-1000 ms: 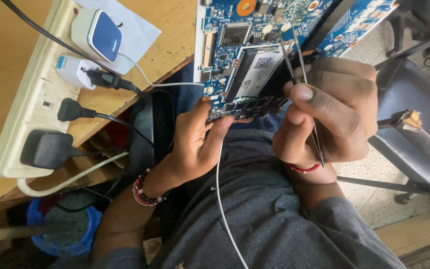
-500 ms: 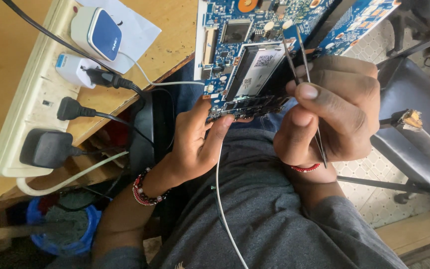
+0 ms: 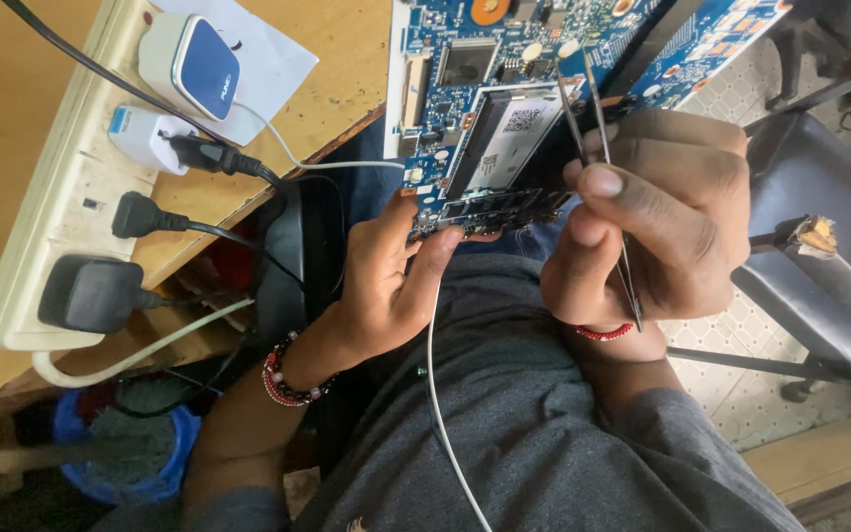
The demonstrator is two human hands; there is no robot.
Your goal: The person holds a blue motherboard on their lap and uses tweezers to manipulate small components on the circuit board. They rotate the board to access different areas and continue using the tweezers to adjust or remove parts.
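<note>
Tweezers meet a blue printed circuit board held over a lap.

The left hand grips the board's near edge, steadying it, while the right hand pinches thin metal tweezers pointed at its slot. On the left, a cream power strip crowds the wooden tabletop; tiled floor lies right.

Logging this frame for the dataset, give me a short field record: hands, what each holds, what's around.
left hand: grips the lower edge of the blue circuit board, thumb on the black connector strip
right hand: pinches metal tweezers, tips pointing up over the board
board position: held over the lap, partly over the wooden table edge
on table: cream power strip with black plugs and white adapters, white paper
wrists: beaded bracelet on left, red band on right
</note>
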